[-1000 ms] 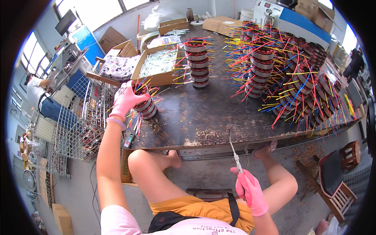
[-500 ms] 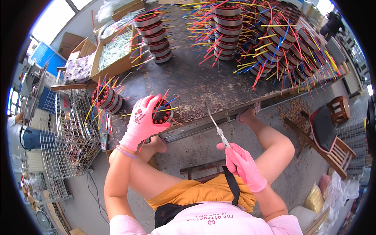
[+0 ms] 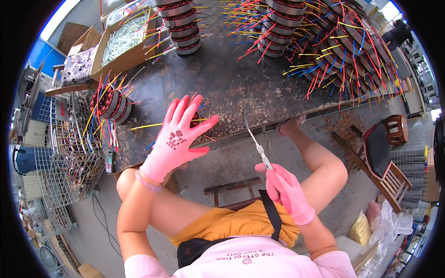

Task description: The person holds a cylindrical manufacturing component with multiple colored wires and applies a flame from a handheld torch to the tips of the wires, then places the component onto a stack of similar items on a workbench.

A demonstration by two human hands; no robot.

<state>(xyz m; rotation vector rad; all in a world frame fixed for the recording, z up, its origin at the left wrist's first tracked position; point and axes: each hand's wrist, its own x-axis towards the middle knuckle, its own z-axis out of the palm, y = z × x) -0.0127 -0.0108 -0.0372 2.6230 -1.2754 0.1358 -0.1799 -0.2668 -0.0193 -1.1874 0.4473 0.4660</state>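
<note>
My left hand (image 3: 178, 136), in a pink glove, is spread open over a motor stator (image 3: 194, 116) near the front edge of the worktable. Most of that stator is covered by the hand; a yellow and a blue wire stick out around it. Whether the palm touches it I cannot tell. In the pink-gloved right hand (image 3: 288, 192), held above my lap, is a slim metal pick (image 3: 259, 148) with a pale handle. Its thin, slightly bent tip points up toward the table edge, apart from the stator.
Two stacked stators (image 3: 112, 104) stand at the table's left edge. Farther back rise a stator stack (image 3: 183, 28), another stack (image 3: 280, 30) and a large wired heap (image 3: 352, 51). A cardboard box (image 3: 123, 53) holds pale tubes. Wire baskets (image 3: 74, 139) stand left, a wooden chair (image 3: 380, 157) right.
My left hand has loosened from around the stator, and its fingers are now spread. The right hand keeps the pick in nearly the same place. The view has shifted slightly.
</note>
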